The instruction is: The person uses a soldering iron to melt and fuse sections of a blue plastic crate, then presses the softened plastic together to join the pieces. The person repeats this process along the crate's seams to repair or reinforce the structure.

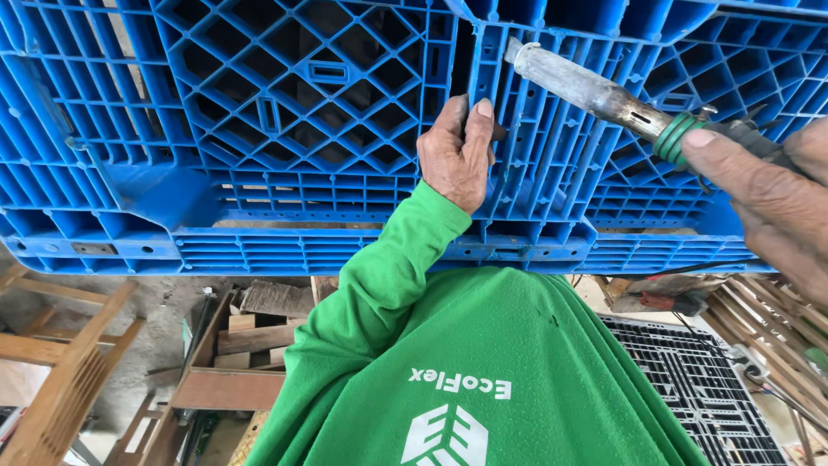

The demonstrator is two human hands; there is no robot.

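A large blue plastic pallet (285,129) with a grid of ribs fills the upper part of the view. My left hand (455,155), in a green long sleeve, grips the pallet at a dark vertical gap between two sections, fingers curled into the gap and thumb on top. My right hand (768,194) comes in from the right edge and holds a tool with a long grey metal barrel (582,86) and a green ring near the grip. The barrel's tip rests against the blue ribs just right of the gap. My green shirt (483,362) covers the lower middle.
Wooden frames (69,345) and loose wood pieces (250,332) lie at the lower left. A black plastic grid (699,380) sits at the lower right, with wooden slats (768,319) and a cable beside it. The pallet's lower edge runs across mid-frame.
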